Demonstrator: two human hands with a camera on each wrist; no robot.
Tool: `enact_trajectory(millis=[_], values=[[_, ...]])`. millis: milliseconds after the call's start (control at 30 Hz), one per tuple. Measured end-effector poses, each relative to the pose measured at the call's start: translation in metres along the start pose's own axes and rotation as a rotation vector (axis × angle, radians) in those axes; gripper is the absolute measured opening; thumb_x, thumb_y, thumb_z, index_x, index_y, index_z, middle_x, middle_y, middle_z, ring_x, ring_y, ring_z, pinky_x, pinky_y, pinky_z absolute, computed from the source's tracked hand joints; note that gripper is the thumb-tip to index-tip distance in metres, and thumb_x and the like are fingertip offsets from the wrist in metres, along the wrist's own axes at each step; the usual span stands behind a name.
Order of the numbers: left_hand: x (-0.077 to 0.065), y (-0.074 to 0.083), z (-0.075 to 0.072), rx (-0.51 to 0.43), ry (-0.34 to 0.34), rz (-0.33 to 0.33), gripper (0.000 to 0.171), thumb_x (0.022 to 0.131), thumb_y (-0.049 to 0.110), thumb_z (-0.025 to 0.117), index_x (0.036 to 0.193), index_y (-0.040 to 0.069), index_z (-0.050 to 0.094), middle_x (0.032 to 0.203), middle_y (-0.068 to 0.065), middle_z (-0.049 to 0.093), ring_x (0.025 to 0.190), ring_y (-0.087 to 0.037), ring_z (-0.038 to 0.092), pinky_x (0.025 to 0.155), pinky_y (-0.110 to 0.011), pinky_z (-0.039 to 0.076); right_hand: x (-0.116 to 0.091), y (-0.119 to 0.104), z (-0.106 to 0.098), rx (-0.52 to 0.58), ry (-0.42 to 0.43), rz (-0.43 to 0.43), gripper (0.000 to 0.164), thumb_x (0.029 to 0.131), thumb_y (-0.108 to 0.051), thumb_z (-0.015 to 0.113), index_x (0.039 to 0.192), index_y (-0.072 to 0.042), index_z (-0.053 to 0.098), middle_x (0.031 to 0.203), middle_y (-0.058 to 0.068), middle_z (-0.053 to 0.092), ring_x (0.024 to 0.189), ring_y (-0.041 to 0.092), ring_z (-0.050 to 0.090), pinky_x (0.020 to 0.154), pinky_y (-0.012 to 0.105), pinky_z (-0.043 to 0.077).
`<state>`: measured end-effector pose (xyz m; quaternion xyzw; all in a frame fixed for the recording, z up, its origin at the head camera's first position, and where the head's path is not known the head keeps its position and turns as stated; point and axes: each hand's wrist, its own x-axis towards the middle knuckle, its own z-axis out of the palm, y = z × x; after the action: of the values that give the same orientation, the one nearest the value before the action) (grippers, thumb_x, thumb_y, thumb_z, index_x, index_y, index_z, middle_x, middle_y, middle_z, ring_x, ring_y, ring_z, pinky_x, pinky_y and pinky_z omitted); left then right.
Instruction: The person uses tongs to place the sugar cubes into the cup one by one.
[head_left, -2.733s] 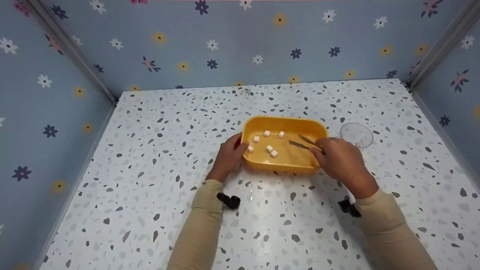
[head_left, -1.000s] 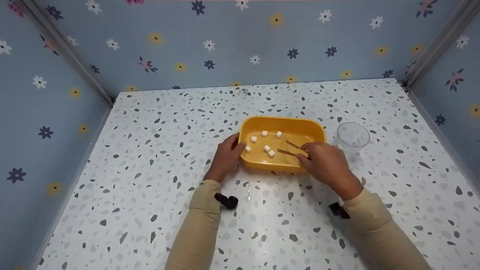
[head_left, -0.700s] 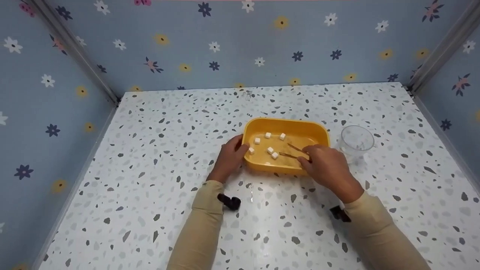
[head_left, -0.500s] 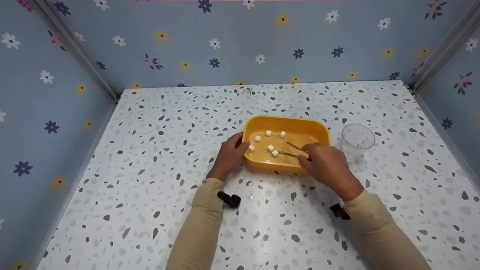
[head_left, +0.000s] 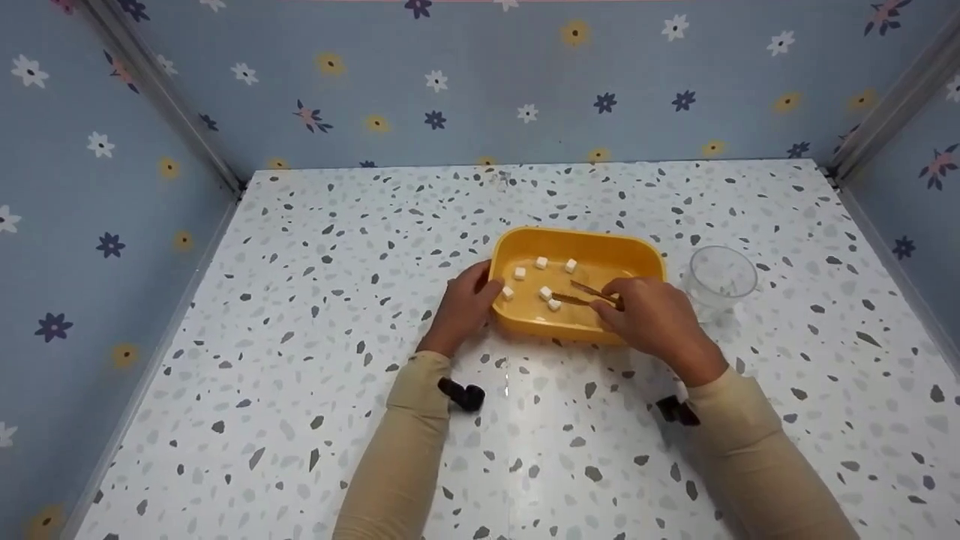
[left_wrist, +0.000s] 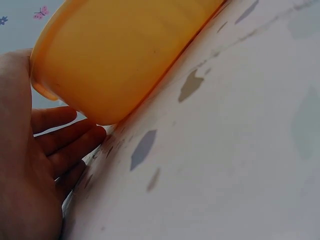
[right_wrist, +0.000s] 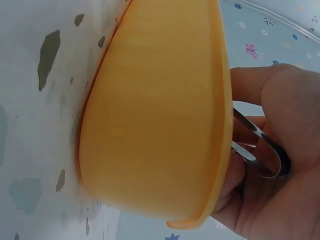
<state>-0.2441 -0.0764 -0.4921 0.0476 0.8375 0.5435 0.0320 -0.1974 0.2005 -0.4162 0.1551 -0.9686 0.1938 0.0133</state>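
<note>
A yellow plastic tub (head_left: 517, 325) stands on the table, with several small white cubes (head_left: 541, 262) scattered inside. My left hand (head_left: 463, 309) holds the tub's left end, thumb over the rim and fingers against the outer wall, as the left wrist view shows. In my right hand (head_left: 658, 316) is a pair of metal tongs (right_wrist: 276, 155), pinched between thumb and fingers over the tub's right part. The tongs' arms stand apart. Their nearer tip lies beside two cubes (head_left: 554, 304) that sit close together; whether it touches them I cannot tell.
A clear glass cup (head_left: 721, 281) stands just right of the tub, behind my right hand; its contents are unclear. The speckled white table (head_left: 360, 247) is bordered by blue flowered walls (head_left: 480, 90) at the back and sides.
My right hand has brought the tongs leftward through the tub, closer to the two cubes that sit together. The left hand keeps its place on the tub.
</note>
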Motion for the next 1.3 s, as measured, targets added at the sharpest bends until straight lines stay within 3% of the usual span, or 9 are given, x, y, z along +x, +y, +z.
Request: enact_trajectory(millis=[267, 767, 1300], values=[[0.0, 0.001, -0.002, 0.007, -0.007, -0.01, 0.053, 0.1, 0.035, 0.053, 0.148, 0.011, 0.05, 0.144, -0.002, 0.055, 0.13, -0.014, 0.05, 0.11, -0.032, 0.038, 0.01, -0.002, 0.011, 0.027, -0.034, -0.014, 0.03, 0.093, -0.03, 0.069, 0.105, -0.003, 0.076, 0.083, 0.006, 0.068, 0.064, 0.019, 0.056, 0.055, 0.033, 0.045], [0.0, 0.001, -0.001, 0.002, -0.004, -0.009, 0.051, 0.1, 0.034, 0.053, 0.146, 0.012, 0.052, 0.143, -0.002, 0.055, 0.128, -0.013, 0.051, 0.11, -0.032, 0.038, 0.017, -0.004, 0.017, 0.065, -0.023, -0.036, 0.025, 0.093, -0.025, 0.07, 0.099, -0.002, 0.075, 0.081, 0.006, 0.067, 0.065, 0.02, 0.055, 0.057, 0.033, 0.044], [0.001, 0.0, -0.001, 0.017, -0.006, 0.014, 0.052, 0.1, 0.034, 0.053, 0.146, 0.011, 0.052, 0.142, -0.002, 0.057, 0.129, -0.012, 0.05, 0.111, -0.031, 0.037, 0.018, -0.004, 0.023, 0.146, -0.052, 0.032, 0.021, 0.094, -0.021, 0.068, 0.102, -0.004, 0.077, 0.085, 0.004, 0.069, 0.07, 0.021, 0.057, 0.063, 0.033, 0.047]])
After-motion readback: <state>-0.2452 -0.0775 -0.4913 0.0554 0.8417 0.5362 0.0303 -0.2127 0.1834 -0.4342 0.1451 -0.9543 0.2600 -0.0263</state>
